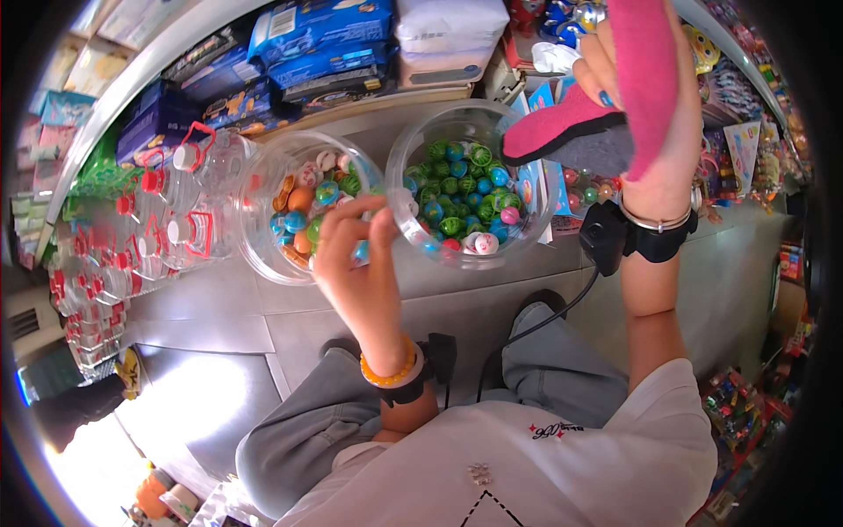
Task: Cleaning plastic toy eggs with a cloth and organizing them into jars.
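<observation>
My right hand (601,70) is raised at the upper right, its fingers closed on a folded pink and grey cloth (650,88). One fold of that cloth hangs over the right rim of a clear round tub (397,167) full of green and blue balls (452,186), with a few white, red and pink ones. Beside it, a second clear tub (248,241) holds orange, blue, green and white balls (300,199). Over this tub's near right side is my left hand (358,259), fingers bent and thumb apart, with nothing seen between them.
Several clear bottles with red handles (189,230) stand left of the tubs. Blue packages (320,39) and a white package (448,35) line the shelf behind. Small colourful goods (746,395) fill the right side. A black cable (553,316) crosses above my knees.
</observation>
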Action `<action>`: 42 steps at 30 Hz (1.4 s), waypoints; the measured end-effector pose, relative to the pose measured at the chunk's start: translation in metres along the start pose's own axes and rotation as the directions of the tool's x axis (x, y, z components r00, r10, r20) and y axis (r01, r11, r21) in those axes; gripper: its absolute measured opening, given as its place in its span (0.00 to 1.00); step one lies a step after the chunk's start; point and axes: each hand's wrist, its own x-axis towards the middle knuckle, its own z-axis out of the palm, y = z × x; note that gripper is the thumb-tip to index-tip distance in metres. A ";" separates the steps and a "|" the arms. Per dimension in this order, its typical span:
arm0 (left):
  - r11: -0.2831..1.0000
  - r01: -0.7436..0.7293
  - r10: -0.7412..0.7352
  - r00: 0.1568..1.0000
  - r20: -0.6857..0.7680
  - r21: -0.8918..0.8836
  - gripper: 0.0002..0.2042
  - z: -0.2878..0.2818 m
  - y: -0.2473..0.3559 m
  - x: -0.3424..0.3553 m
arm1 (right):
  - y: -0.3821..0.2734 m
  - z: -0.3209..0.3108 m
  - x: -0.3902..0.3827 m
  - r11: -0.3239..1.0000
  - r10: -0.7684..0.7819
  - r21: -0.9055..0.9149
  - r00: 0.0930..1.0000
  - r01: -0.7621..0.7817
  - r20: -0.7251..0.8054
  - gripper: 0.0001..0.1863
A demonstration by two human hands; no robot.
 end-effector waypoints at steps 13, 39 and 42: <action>0.877 -0.426 -0.216 0.071 0.974 0.225 0.14 0.102 -0.008 0.107 | -0.040 -0.054 0.005 0.664 -0.231 0.729 0.880 -0.170 0.416 0.05; 0.759 -0.647 0.088 0.209 0.974 0.070 0.13 0.217 -0.053 0.087 | -0.033 -0.058 -0.016 0.682 -0.202 0.724 0.978 0.104 0.050 0.12; 0.754 -0.653 0.090 0.222 0.971 0.080 0.13 0.214 -0.055 0.090 | -0.027 -0.063 -0.015 0.699 -0.191 0.710 0.979 0.089 0.066 0.14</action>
